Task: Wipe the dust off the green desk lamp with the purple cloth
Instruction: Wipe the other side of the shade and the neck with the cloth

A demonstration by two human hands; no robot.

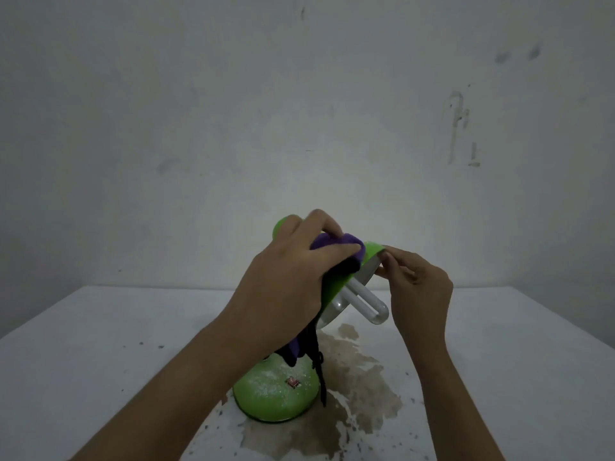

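The left hand point(286, 284) covers most of the green lamp shade point(336, 284) and much of the purple cloth point(332, 242) at the centre of the frame. The lamp neck is hidden behind it. Both forearms are cut by the lower edge. The small red mark point(293, 382) on the lamp base point(266, 400) is too small to read.

left hand point(286, 287) presses purple cloth point(336, 242) on green lamp point(276, 390) shade | right hand point(419, 287) pinches shade rim

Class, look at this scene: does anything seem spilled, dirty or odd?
Yes. A brownish stain spreads like a dried spill across the white table beside the lamp base, whose top remains speckled with white dust.
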